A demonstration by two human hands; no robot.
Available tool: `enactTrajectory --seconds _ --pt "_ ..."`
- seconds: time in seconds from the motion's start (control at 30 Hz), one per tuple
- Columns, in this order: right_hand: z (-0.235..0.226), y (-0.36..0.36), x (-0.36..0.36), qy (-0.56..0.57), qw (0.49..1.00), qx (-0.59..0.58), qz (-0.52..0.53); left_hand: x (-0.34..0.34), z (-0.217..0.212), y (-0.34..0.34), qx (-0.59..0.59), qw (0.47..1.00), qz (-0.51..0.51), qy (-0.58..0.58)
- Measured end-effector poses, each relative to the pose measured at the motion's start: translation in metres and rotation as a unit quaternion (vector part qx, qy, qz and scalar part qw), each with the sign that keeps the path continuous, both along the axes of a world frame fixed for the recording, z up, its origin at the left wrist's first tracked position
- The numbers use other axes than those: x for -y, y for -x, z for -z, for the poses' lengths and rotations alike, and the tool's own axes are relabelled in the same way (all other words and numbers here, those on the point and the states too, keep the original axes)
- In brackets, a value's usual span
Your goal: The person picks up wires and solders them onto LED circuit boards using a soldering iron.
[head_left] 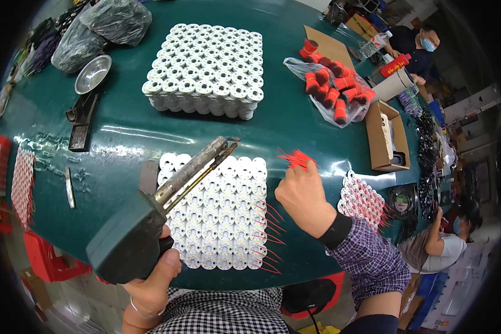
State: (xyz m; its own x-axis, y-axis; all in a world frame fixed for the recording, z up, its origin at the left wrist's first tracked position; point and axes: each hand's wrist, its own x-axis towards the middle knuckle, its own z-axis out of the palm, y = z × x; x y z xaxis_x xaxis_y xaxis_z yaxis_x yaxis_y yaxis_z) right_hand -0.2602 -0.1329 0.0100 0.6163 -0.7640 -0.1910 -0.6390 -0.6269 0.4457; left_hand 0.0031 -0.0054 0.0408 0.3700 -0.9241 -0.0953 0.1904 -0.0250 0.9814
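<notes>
Red wires (296,159), bunched just right of the far right corner of the white disc panel (217,225), right at my right hand's (306,197) curled fingertips! Pinched on a strand? I can't tell. Their loose ends fan away and leftward. Over on the other side, my left hand (153,282) is wrapped round the soldering gun (122,242), its barrel slanting away and rightward, tip apart from the bunch. Right hand's clearly nearer.

Head-worn L cam, dn over tbl (117,161)
</notes>
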Motion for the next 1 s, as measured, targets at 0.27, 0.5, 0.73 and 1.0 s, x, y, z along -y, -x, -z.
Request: enactTrajectory --seconds 0.27,0.5,0.73,1.0 --pt "0.006 0.009 0.003 0.047 0.952 0.297 0.055 0.024 -0.001 0.003 -0.121 0.988 0.031 -0.093" --pt "0.051 -0.006 -0.004 0.064 0.848 0.511 0.124 0.035 0.009 0.012 0.069 0.984 0.144 -0.078" --pt "0.059 -0.005 -0.005 0.078 0.852 0.506 0.103 0.053 0.031 0.026 0.216 0.960 0.177 0.008" --pt "0.063 -0.003 -0.006 0.062 0.850 0.515 0.090 0.055 0.042 0.029 0.201 0.961 0.187 -0.047"
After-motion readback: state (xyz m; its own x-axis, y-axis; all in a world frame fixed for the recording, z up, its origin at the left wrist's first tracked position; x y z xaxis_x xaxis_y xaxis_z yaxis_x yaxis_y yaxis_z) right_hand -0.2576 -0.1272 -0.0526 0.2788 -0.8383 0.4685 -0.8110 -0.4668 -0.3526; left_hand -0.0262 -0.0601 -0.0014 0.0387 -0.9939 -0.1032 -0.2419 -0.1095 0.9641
